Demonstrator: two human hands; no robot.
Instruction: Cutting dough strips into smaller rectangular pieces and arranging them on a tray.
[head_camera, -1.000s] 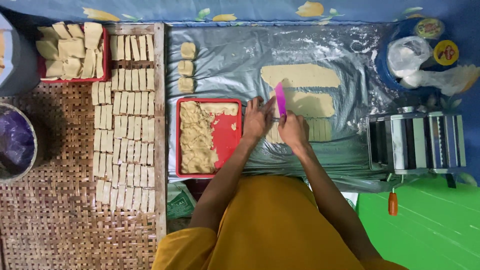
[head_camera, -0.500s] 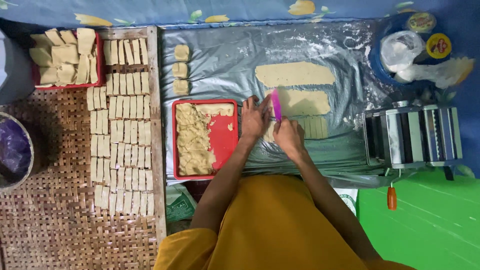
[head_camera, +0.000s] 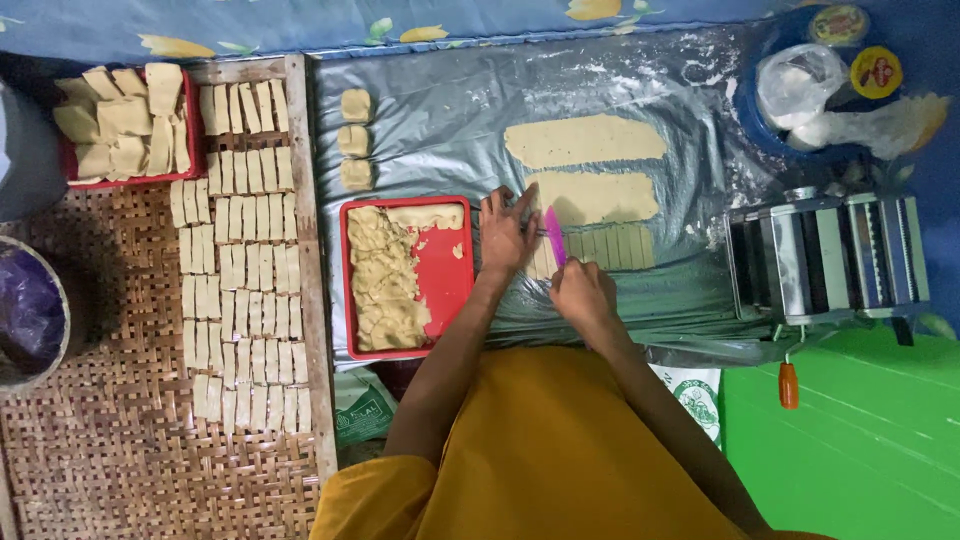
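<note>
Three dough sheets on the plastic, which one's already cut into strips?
The nearest dough sheet, lowest in the picture, under the pink cutter in the right hand. It shows parallel cut lines; the two sheets beyond it are uncut.

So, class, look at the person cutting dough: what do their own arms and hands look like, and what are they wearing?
Both arms are bare from the upper arm down; no long sleeves, gloves, watch or bracelets show. The left hand and right hand are bare, and rings cannot be made out at this size. The person wears a mustard-yellow top with short sleeves that end above the elbows.
</note>
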